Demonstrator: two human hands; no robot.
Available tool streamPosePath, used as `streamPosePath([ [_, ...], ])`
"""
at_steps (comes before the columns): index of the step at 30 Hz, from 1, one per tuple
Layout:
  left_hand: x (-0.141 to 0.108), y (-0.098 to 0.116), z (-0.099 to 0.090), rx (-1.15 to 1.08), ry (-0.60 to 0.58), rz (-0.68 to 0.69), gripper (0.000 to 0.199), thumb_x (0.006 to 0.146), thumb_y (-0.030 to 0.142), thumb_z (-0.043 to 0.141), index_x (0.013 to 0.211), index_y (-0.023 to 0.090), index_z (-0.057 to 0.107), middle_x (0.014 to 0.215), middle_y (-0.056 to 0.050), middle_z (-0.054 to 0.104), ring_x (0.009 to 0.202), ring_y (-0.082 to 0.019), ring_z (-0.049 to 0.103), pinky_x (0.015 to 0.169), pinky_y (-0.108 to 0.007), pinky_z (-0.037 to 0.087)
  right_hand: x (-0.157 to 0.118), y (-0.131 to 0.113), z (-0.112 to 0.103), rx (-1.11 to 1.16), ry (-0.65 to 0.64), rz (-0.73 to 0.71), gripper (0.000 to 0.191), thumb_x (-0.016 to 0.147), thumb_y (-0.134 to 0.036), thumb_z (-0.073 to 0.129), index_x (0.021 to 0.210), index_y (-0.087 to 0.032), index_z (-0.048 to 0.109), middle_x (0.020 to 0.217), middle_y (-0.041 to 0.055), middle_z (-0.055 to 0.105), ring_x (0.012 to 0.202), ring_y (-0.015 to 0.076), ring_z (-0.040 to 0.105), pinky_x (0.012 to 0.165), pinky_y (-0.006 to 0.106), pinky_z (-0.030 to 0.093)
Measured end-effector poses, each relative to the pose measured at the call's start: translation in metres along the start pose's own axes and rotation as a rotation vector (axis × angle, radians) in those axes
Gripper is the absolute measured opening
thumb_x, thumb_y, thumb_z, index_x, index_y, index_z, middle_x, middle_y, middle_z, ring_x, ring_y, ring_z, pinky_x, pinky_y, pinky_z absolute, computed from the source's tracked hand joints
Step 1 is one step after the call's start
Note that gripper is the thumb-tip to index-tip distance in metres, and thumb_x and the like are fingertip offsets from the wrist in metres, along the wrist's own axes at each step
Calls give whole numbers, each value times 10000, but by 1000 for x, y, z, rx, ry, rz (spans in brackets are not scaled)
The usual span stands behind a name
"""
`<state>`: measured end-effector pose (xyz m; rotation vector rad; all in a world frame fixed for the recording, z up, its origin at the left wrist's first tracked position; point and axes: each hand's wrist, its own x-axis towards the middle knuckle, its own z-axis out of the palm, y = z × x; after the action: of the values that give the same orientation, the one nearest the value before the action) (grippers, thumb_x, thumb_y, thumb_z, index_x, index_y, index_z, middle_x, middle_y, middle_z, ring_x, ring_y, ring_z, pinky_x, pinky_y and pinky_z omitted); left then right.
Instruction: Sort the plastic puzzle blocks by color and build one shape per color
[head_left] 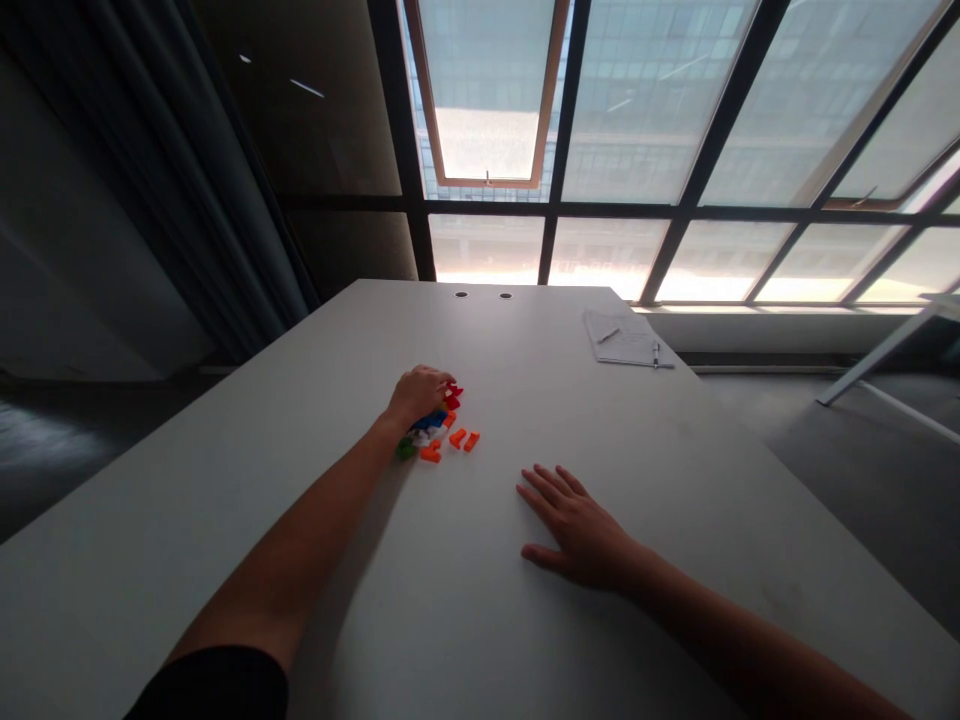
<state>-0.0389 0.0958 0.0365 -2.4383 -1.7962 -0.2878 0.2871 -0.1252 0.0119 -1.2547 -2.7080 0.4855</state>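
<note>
I am holding the left hand [417, 394], grip state indeterminable, over coloured pieces [431, 420]; at four o'clock from it, the right hand [577, 528] is lying spread open on the worktop [465, 610].

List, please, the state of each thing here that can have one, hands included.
Coloured pile: loosely heaped
Two orange pieces: loose beside the pile
Left hand: over the pile, grip hidden
Right hand: open, fingers spread, holding nothing
Papers: lying flat
Pens: lying on the papers
Middle window sash: apparently tilted open
Curtain: hanging in folds
</note>
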Motion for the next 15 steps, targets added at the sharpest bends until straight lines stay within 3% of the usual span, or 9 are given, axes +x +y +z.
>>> streamPosePath([
  [3, -2, -5, -1, 3, 6, -11, 361, 952, 250, 537, 1169, 308, 821, 1234, -45, 789, 1188, -256, 676, 1055, -367, 519, 0, 2, 1, 3, 9, -4, 846, 1009, -700, 532, 1665, -181, 403, 1751, 144, 284, 1643, 326, 211, 1349, 558, 128],
  [6, -14, 4, -4, -59, 63, 7, 380, 976, 251, 513, 1210, 302, 808, 1302, -34, 770, 1257, -253, 652, 1120, -381, 487, 1, 2, 1, -8, 0, -5, 855, 1010, -701, 529, 1664, -166, 401, 1751, 148, 280, 1643, 329, 208, 1348, 562, 135],
  [8, -31, 19, -3, -101, 96, 71, 414, 1003, 356, 535, 1359, 309, 740, 1422, -36, 713, 1375, -268, 586, 1195, -411, 432, 1, 2, 1, -16, -2, -4, 854, 1013, -699, 524, 1662, -157, 404, 1750, 152, 279, 1643, 330, 207, 1347, 565, 138],
  [11, -62, 43, 3, -77, 42, 299, 629, 978, 635, 577, 1536, 345, 599, 1649, -45, 509, 1540, -338, 414, 1298, -526, 267, 0, 1, 1, -19, 7, -8, 849, 1015, -700, 521, 1658, -157, 411, 1748, 153, 282, 1642, 331, 212, 1346, 567, 145],
  [13, -78, 54, 10, -63, -2, 376, 698, 978, 701, 543, 1583, 353, 543, 1674, -55, 473, 1560, -352, 382, 1311, -572, 207, 0, 2, 3, -21, 18, -17, 845, 1014, -697, 527, 1657, -161, 416, 1748, 151, 286, 1640, 333, 217, 1347, 564, 142],
  [15, -84, 61, 15, -46, -5, 359, 672, 1011, 680, 499, 1579, 326, 552, 1657, -77, 495, 1552, -353, 396, 1308, -577, 209, 0, 3, 4, -19, 37, -23, 834, 1014, -690, 536, 1656, -171, 419, 1746, 149, 293, 1639, 331, 222, 1348, 561, 137],
])
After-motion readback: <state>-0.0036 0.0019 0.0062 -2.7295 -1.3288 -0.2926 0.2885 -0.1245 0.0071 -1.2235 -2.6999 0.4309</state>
